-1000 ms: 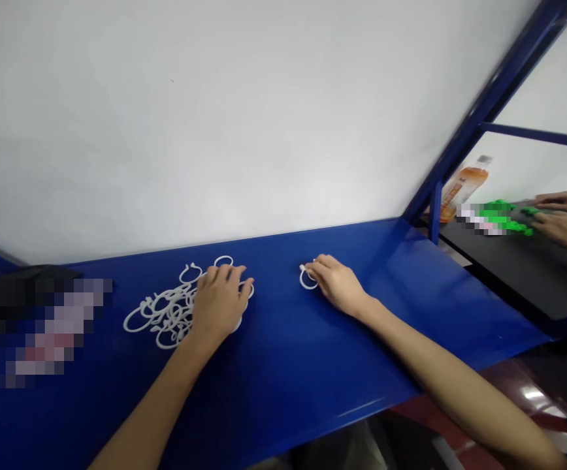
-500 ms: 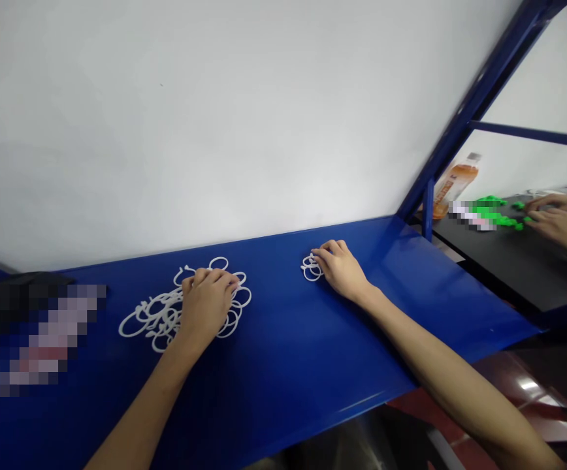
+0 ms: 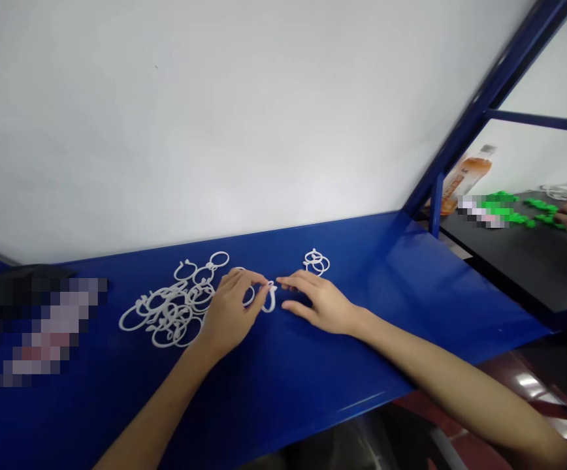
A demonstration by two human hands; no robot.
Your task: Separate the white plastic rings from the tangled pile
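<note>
Blue tabletop (image 3: pixel 283 378), white ring (image 3: pixel 272 300) between both hands (image 3: pixel 229 310) (image 3: pixel 326 303).

A ring (image 3: pixel 272 301) is held in the left grip (image 3: pixel 234 310), just left of the right grip (image 3: pixel 320 303). On the counter (image 3: pixel 278 385), a pile of rings (image 3: pixel 166 312) is spread left of the left grip; another cluster (image 3: pixel 317 262) is laid just beyond the right grip. Beyond both grips, the counter is backed by a wall (image 3: pixel 264 130).
</note>
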